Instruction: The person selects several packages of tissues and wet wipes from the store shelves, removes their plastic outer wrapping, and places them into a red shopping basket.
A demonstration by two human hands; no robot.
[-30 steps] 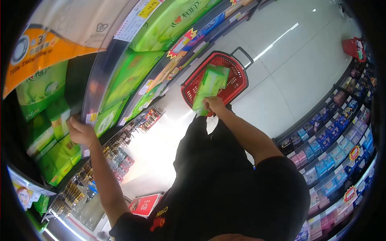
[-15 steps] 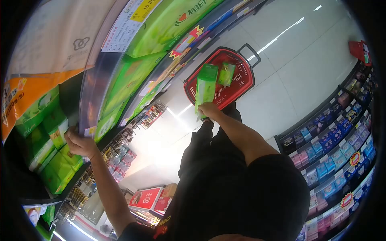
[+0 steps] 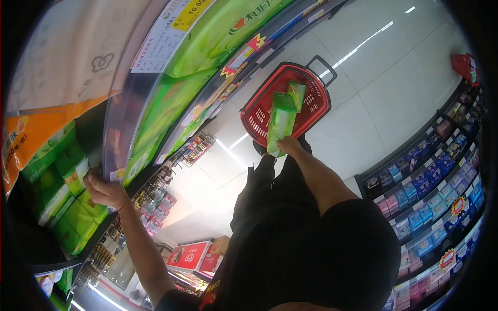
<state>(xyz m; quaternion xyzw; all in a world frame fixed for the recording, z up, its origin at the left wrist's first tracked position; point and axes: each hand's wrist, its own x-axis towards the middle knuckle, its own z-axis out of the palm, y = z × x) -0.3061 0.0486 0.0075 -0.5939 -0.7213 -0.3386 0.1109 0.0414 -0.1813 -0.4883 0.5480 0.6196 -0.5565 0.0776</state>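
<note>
My right hand (image 3: 288,145) grips the lower end of a long green package (image 3: 281,119), which is held over the red basket (image 3: 258,120). A smaller green packet (image 3: 297,93) lies in the basket, partly behind the long package. At the left, my left hand (image 3: 104,189) is closed at the shelf edge, beside the end of the price strip (image 3: 116,173). Green packs (image 3: 78,217) stand on the shelf next to it; whether its fingers hold the edge or a pack is hard to make out.
Shelves with green packages (image 3: 194,49) curve along the left and top. Racks of blue and pink packs (image 3: 415,192) line the right. Another red basket (image 3: 463,68) is at the far right. A red box (image 3: 189,255) sits at the bottom, and pale floor tiles (image 3: 358,116) surround the basket.
My right hand has moved right with the long green package, which now overlaps the smaller packet. The basket has shifted very slightly. My left hand has stayed at the shelf edge.
</note>
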